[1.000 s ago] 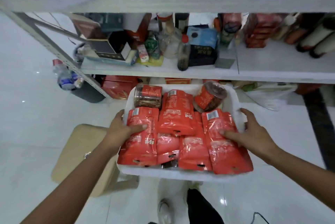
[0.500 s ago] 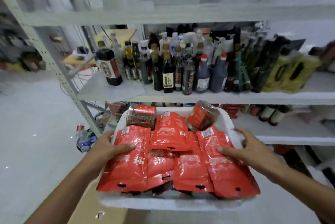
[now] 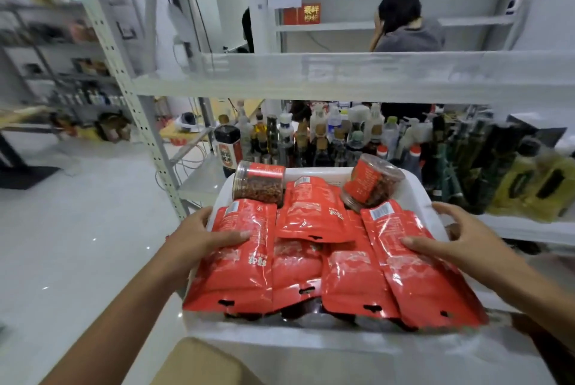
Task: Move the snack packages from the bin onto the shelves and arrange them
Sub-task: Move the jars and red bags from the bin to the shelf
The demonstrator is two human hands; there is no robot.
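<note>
A white bin (image 3: 413,194) filled with several red snack pouches (image 3: 314,216) and two clear jars with red labels (image 3: 259,184) is held up in front of the shelves. My left hand (image 3: 199,238) grips the bin's left rim, thumb pressing on the left pouch (image 3: 239,257). My right hand (image 3: 457,238) grips the right rim, thumb on the right pouch (image 3: 417,266). The second jar (image 3: 370,182) lies tilted at the bin's back right. An empty white shelf (image 3: 342,76) runs across just above the bin.
Behind the bin, a lower shelf carries many dark sauce bottles (image 3: 326,138) and yellow-green bottles (image 3: 529,185). A perforated metal upright (image 3: 130,98) stands at left. A person in grey (image 3: 404,26) stands beyond the rack. A tan stool (image 3: 199,363) sits below.
Both hands have lifted the bin upward, from the lower shelves to the level of the bottle shelf; the empty shelf above has come into view. The grip is unchanged.
</note>
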